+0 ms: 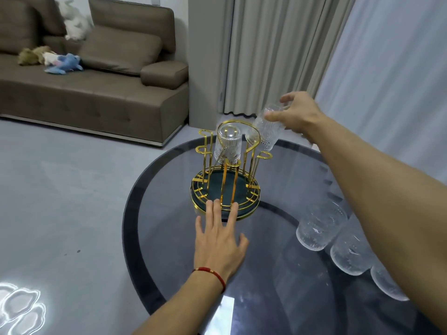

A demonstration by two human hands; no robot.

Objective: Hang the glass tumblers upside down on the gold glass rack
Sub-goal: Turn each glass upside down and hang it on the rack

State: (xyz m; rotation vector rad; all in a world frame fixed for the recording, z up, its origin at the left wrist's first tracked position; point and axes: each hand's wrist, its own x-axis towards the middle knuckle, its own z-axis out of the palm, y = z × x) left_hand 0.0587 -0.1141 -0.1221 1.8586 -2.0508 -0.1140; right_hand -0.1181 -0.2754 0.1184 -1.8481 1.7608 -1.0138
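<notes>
Round smoked-glass table (183,262) carries the gold glass rack (226,175), one ribbed tumbler (227,147) already inverted on a prong. Right hand (298,114) grips a tilted tumbler (266,131) beside the rack's top; left hand (219,240) lies flat and open, fingertips touching the base, with three tumblers (319,226) waiting nearby.

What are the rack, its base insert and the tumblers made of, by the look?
Gold rack: likely metal wire, polished gold finish; thin bent rods with bright glints. Base insert: dark green, matte, possibly plastic or a padded mat; cannot tell. Held tumbler in the right hand: clear ribbed glass by the look, see-through with vertical flutes.
</notes>
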